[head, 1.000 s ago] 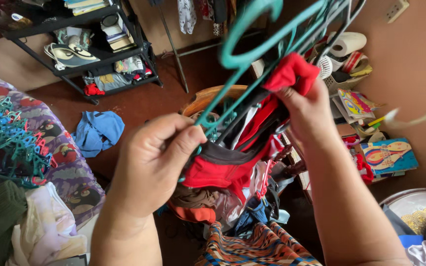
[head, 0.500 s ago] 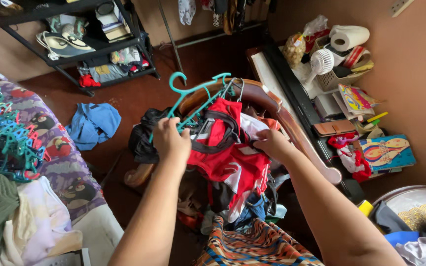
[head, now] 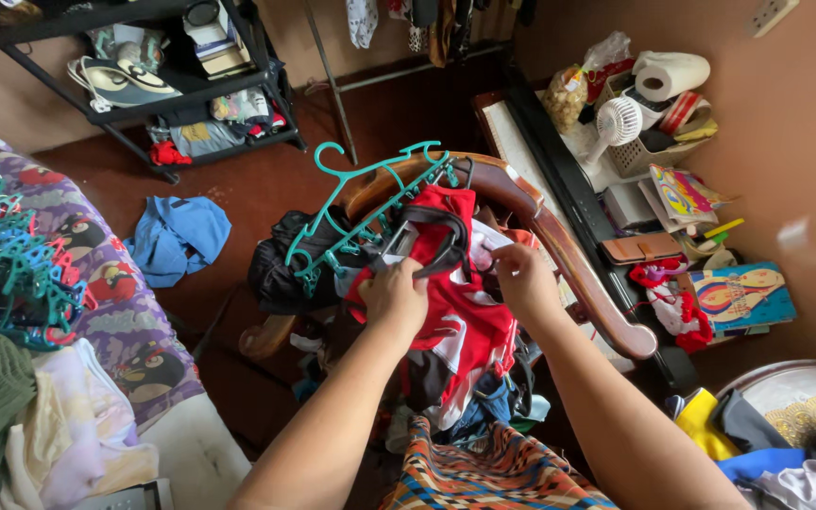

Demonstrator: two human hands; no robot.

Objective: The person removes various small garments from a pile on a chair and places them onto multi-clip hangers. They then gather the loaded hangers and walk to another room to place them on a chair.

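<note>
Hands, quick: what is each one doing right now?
Left hand: closed, gripping the red garment.
Right hand: fingers pinched on the same garment's edge.

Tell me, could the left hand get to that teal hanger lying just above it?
Probably yes. The left hand rests on the red garment, and the teal hanger lies on the clothes heap just beyond its fingers, with nothing covering it on that side.

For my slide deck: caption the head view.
Both hands, left hand and right hand, grip a red garment beside teal hangers.
</note>
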